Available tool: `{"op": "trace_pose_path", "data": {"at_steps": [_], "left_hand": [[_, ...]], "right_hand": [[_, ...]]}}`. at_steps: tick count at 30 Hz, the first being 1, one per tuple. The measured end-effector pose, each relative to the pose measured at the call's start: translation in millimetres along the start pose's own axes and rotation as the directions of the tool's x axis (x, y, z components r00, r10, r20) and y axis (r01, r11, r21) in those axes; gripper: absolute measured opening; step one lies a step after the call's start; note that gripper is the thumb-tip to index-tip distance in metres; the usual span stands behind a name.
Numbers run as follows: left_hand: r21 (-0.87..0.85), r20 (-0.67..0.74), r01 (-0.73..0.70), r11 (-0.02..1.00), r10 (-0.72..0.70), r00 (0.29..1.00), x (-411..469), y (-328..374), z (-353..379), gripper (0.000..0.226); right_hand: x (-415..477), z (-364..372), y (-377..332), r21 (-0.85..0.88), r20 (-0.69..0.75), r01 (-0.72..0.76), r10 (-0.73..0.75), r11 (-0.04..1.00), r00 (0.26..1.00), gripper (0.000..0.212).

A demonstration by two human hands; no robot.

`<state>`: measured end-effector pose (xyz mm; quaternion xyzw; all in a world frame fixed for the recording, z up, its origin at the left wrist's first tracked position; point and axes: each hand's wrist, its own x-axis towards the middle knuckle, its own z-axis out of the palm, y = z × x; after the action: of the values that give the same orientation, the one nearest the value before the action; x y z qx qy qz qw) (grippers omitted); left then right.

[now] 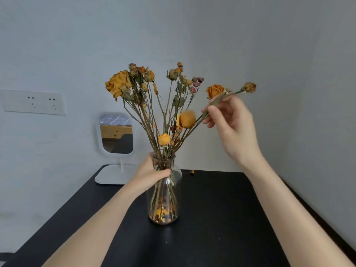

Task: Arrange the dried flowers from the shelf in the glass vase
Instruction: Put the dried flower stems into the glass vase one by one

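Note:
A clear glass vase (pixel 165 201) stands upright in the middle of a black table (pixel 212 218). Several dried flowers (pixel 134 87), mostly orange and yellow roses on thin stems, fan out of its neck, and loose petals lie at its bottom. My left hand (pixel 152 174) wraps around the vase's neck and shoulder. My right hand (pixel 229 124) is raised to the right of the bunch, thumb and fingers pinching a long stem (pixel 217 101) that leans out to the right. That stem carries an orange bloom and a brown bud at its tip, and its lower end runs down into the vase.
A small white stand mirror (pixel 115 135) sits at the table's back left corner. A white wall socket plate (pixel 34 102) is on the wall further left. A fallen petal scrap (pixel 192 172) lies on the table behind the vase. The wall is close behind.

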<state>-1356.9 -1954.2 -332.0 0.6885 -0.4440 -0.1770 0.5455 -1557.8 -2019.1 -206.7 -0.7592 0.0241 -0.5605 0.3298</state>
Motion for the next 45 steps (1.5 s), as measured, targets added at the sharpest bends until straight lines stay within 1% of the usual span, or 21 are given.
{"op": "trace_pose_path", "data": {"at_steps": [1, 3, 7, 13, 16, 18, 24, 29, 32, 34, 36, 38, 41, 45], "left_hand": [[-0.014, 0.005, -0.005, 1.000, 0.005, 1.000, -0.2, -0.4, -0.2, 0.054], [-0.039, -0.004, -0.026, 0.999, 0.026, 1.000, -0.8, -2.1, 0.7, 0.056], [-0.054, -0.033, -0.053, 0.997, 0.051, 0.998, -0.5, -5.3, 2.8, 0.068], [-0.057, -0.044, -0.049, 0.997, 0.046, 0.998, -0.1, -7.9, 4.1, 0.069], [-0.061, -0.042, -0.054, 0.997, 0.052, 0.998, -0.4, -8.1, 4.4, 0.068], [-0.056, -0.042, -0.060, 0.997, 0.058, 0.997, -0.6, -6.9, 4.5, 0.068], [-0.027, -0.084, -0.079, 0.997, 0.077, 0.993, -2.9, -4.2, 6.4, 0.065], [-0.020, -0.095, -0.077, 0.997, 0.075, 0.993, -2.3, -5.4, 6.4, 0.066], [-0.017, -0.096, -0.077, 0.997, 0.075, 0.993, -1.4, -6.2, 7.1, 0.066], [-0.018, -0.095, -0.079, 0.997, 0.077, 0.993, -1.4, -6.8, 7.5, 0.065], [-0.021, -0.095, -0.079, 0.997, 0.077, 0.992, -1.2, -7.6, 7.7, 0.065], [-0.027, -0.097, -0.079, 0.997, 0.076, 0.992, -0.9, -8.7, 7.5, 0.064], [-0.032, -0.090, -0.073, 0.997, 0.070, 0.993, -1.1, -10.3, 7.0, 0.063], [-0.017, -0.086, -0.077, 0.997, 0.075, 0.993, -1.1, -9.5, 6.9, 0.065]], "right_hand": [[-1.0, 3.3, 3.4, -0.036, 0.014, -0.001, 0.001, 0.999, 1.000, 0.004], [-3.1, 8.7, 9.7, -0.080, 0.034, -0.005, 0.008, 0.997, 0.999, 0.005], [-7.3, 18.9, 18.3, -0.120, 0.070, -0.030, 0.039, 0.992, 0.997, 0.004], [-8.7, 32.1, 28.5, -0.163, 0.110, -0.125, 0.144, 0.979, 0.984, 0.004], [-8.0, 36.2, 30.4, -0.145, 0.074, -0.175, 0.187, 0.974, 0.980, 0.004], [-5.8, 38.1, 28.9, -0.171, 0.036, -0.196, 0.205, 0.966, 0.978, 0.005], [-1.3, 52.7, 23.2, -0.241, -0.088, -0.218, 0.202, 0.946, 0.975, 0.006], [-6.0, 62.7, 29.7, -0.339, -0.002, -0.295, 0.313, 0.893, 0.950, 0.005], [-7.7, 65.8, 34.5, -0.380, 0.003, -0.292, 0.317, 0.878, 0.948, 0.015], [-7.9, 66.6, 36.8, -0.391, 0.010, -0.290, 0.319, 0.874, 0.948, 0.015], [-10.4, 67.8, 41.5, -0.433, 0.051, -0.306, 0.362, 0.848, 0.931, 0.013], [-15.8, 69.6, 47.1, -0.489, 0.114, -0.319, 0.422, 0.812, 0.899, 0.012], [-22.7, 70.1, 52.5, -0.454, 0.132, -0.350, 0.450, 0.820, 0.883, 0.014], [-27.3, 67.9, 53.7, -0.351, 0.036, -0.360, 0.396, 0.865, 0.918, 0.016]]}}
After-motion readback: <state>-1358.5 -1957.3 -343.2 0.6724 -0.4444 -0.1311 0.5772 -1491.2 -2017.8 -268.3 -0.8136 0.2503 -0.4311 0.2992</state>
